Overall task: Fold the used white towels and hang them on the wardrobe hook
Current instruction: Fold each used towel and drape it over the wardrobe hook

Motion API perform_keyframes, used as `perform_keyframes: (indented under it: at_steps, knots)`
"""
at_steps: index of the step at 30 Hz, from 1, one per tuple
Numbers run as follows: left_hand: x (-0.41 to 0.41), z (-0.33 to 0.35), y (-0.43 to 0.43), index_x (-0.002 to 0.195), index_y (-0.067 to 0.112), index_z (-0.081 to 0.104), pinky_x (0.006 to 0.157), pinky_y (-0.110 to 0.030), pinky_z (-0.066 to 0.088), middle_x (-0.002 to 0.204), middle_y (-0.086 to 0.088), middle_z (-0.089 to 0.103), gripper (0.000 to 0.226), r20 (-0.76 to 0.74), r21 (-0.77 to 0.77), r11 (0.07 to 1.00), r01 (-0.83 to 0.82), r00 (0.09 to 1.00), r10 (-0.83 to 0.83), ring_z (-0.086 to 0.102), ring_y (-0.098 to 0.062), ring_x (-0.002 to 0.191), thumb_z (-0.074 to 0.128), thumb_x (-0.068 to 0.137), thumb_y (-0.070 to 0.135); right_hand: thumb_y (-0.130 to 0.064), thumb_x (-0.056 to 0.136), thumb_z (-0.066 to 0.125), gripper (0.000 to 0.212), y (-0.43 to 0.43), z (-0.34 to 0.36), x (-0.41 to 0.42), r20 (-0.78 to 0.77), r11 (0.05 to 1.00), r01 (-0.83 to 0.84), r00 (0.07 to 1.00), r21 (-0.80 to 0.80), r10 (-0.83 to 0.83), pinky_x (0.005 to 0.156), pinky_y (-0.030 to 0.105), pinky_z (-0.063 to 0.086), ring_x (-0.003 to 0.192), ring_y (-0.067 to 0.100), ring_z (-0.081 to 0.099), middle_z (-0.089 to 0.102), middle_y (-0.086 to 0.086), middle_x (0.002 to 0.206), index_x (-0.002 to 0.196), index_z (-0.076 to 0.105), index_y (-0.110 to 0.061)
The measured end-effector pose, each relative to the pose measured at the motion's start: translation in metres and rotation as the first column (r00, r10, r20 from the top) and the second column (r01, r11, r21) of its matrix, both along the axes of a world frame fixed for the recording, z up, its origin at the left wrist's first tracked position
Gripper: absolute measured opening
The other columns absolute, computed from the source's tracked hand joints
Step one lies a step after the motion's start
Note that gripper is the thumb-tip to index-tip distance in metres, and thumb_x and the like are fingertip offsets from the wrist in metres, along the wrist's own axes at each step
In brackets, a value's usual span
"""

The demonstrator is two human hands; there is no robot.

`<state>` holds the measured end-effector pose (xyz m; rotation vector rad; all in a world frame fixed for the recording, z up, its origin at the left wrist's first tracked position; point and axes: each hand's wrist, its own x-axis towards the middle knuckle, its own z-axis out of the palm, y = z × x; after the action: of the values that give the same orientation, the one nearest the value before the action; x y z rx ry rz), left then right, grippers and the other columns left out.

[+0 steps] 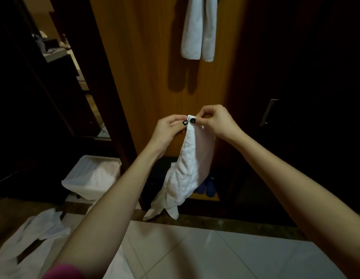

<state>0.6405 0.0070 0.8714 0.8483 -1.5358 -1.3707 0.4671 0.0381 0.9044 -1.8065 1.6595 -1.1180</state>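
A white towel hangs in front of me, bunched lengthwise, its lower end near the floor. My left hand and my right hand both pinch its top corner, thumbs side by side. Another white towel hangs folded over a hook on the wooden wardrobe panel above; the hook itself is out of view. More white towels lie crumpled on the floor at the lower left.
A bin lined with a white bag stands left of the wardrobe. Blue slippers sit in the wardrobe's bottom recess. A dark door with a metal handle is on the right. White floor tiles lie below.
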Motion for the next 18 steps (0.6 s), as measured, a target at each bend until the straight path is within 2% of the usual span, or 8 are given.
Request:
perform_keyframes:
  at_steps: [2, 5, 8, 11, 12, 13, 15, 18]
  knots:
    - [-0.006, 0.003, 0.003, 0.112, 0.003, 0.064, 0.078, -0.017, 0.051, 0.093, -0.007, 0.071, 0.027, 0.018, -0.024, 1.000, 0.014, 1.000, -0.013, 0.068, -0.011, 0.086, 0.066, 0.085, -0.001, -0.019, 0.085, 0.073, 0.025, 0.001, 0.003, -0.005, -0.005, 1.000, 0.007, 1.000, -0.018, -0.007, 0.053, 0.009, 0.042, 0.055, -0.008, 0.053, 0.064, -0.010, 0.066, 0.063, 0.060, -0.023]
    - [-0.015, 0.008, 0.004, 0.107, 0.001, 0.062, 0.077, -0.016, 0.052, 0.080, -0.004, 0.067, 0.028, 0.028, -0.084, 0.996, -0.021, 0.999, 0.023, 0.065, -0.010, 0.078, 0.068, 0.081, -0.008, -0.016, 0.084, 0.072, 0.025, 0.001, 0.006, -0.006, -0.009, 0.999, 0.015, 1.000, -0.032, -0.015, 0.055, 0.013, 0.041, 0.054, -0.006, 0.052, 0.064, -0.009, 0.066, 0.063, 0.060, -0.022]
    - [-0.019, 0.012, 0.003, 0.105, 0.003, 0.064, 0.074, -0.014, 0.052, 0.083, -0.005, 0.068, 0.025, -0.004, -0.073, 0.995, -0.063, 0.998, 0.063, 0.066, -0.008, 0.078, 0.069, 0.082, -0.004, -0.029, 0.088, 0.067, 0.025, 0.003, 0.014, -0.011, -0.031, 0.999, -0.011, 0.999, -0.036, 0.010, 0.065, 0.023, 0.046, 0.067, 0.003, 0.059, 0.067, -0.003, 0.075, 0.066, 0.063, -0.021]
    - [-0.015, 0.011, -0.002, 0.099, 0.014, 0.067, 0.073, -0.015, 0.051, 0.089, -0.001, 0.070, 0.023, -0.044, -0.041, 0.998, -0.044, 0.998, 0.042, 0.068, -0.005, 0.083, 0.069, 0.082, -0.002, -0.045, 0.091, 0.060, 0.027, 0.008, 0.021, -0.031, -0.141, 0.996, -0.066, 0.987, 0.061, 0.074, 0.081, 0.024, 0.048, 0.091, 0.002, 0.062, 0.067, -0.008, 0.100, 0.076, 0.072, -0.025]
    - [-0.014, 0.011, -0.004, 0.098, 0.016, 0.067, 0.073, -0.016, 0.051, 0.089, 0.000, 0.071, 0.024, -0.053, -0.033, 0.999, -0.038, 0.998, 0.036, 0.068, -0.005, 0.083, 0.068, 0.082, -0.002, -0.046, 0.091, 0.059, 0.030, 0.009, 0.022, -0.039, -0.194, 0.991, -0.068, 0.977, 0.111, 0.089, 0.085, 0.026, 0.047, 0.095, 0.004, 0.061, 0.067, -0.006, 0.106, 0.079, 0.073, -0.022]
    - [-0.012, 0.010, -0.006, 0.097, 0.018, 0.066, 0.074, -0.016, 0.051, 0.089, 0.001, 0.070, 0.025, -0.060, -0.023, 0.999, -0.037, 0.998, 0.036, 0.067, -0.005, 0.083, 0.068, 0.083, -0.003, -0.045, 0.090, 0.060, 0.035, 0.010, 0.021, -0.047, -0.238, 0.985, -0.053, 0.967, 0.166, 0.093, 0.088, 0.032, 0.048, 0.097, 0.014, 0.062, 0.067, 0.002, 0.109, 0.080, 0.072, -0.013]
    - [-0.007, 0.009, -0.012, 0.098, 0.016, 0.066, 0.076, -0.019, 0.050, 0.091, -0.001, 0.069, 0.025, -0.086, 0.012, 0.999, -0.045, 0.995, 0.046, 0.066, -0.008, 0.085, 0.067, 0.083, -0.004, -0.042, 0.087, 0.067, 0.043, 0.013, 0.018, -0.059, -0.252, 0.961, -0.015, 0.964, 0.276, 0.087, 0.080, 0.039, 0.048, 0.086, 0.032, 0.059, 0.066, 0.016, 0.097, 0.085, 0.068, 0.001]
    - [0.003, 0.006, -0.020, 0.096, 0.016, 0.066, 0.072, -0.015, 0.049, 0.084, 0.000, 0.067, 0.025, -0.070, 0.005, 0.998, -0.068, 0.995, 0.068, 0.065, -0.004, 0.078, 0.067, 0.082, -0.004, -0.036, 0.081, 0.075, 0.043, 0.021, 0.014, -0.065, -0.160, 0.941, 0.009, 0.986, 0.338, 0.048, 0.069, 0.031, 0.034, 0.073, 0.023, 0.048, 0.053, 0.011, 0.075, 0.078, 0.063, 0.005]
